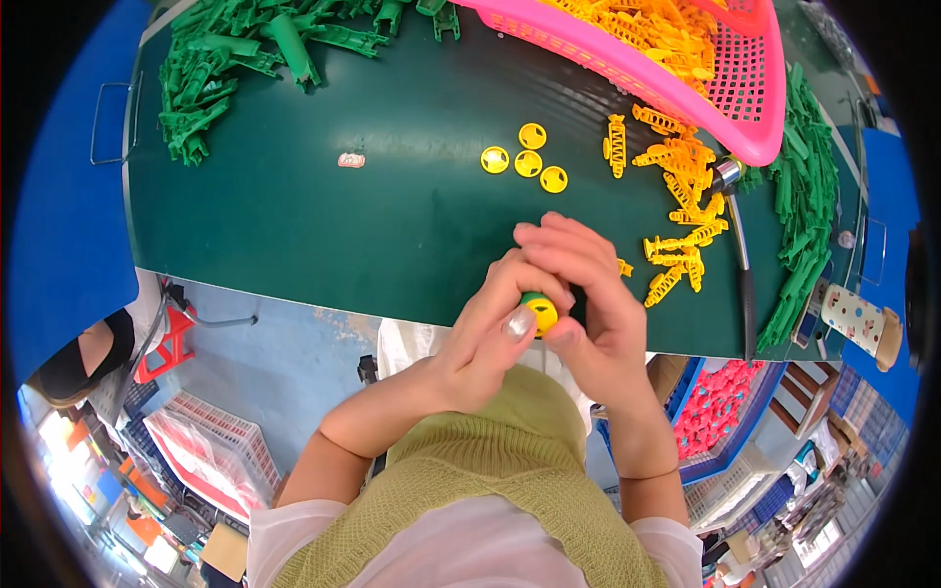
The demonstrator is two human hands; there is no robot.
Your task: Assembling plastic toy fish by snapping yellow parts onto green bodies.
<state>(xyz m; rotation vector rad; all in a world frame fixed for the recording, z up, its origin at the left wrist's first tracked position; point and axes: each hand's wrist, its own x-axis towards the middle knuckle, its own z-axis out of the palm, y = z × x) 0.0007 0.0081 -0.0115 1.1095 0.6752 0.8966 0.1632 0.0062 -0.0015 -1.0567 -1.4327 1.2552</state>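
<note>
Both hands meet over the near edge of the green table, cupped round one small part. My left hand [480, 333] has its fingers wrapped round a green plastic piece with a round yellow cap [542, 312] on its end, the thumb lying against the cap. My right hand [593, 294] closes in from the other side, thumb and fingers pressed to the same piece. Most of its green body is hidden by the fingers. Beyond the hands lie several loose yellow round caps [528, 163]. To their right are yellow ladder-like plastic parts [678, 196], one partly behind my right hand.
Green plastic pieces [225, 69] pile up at the far left, more [806, 206] along the right edge. A pink basket [637, 83] of yellow parts stands at the far right. A hammer [742, 255] lies right of the yellow parts. Below the table sits a blue crate [694, 392].
</note>
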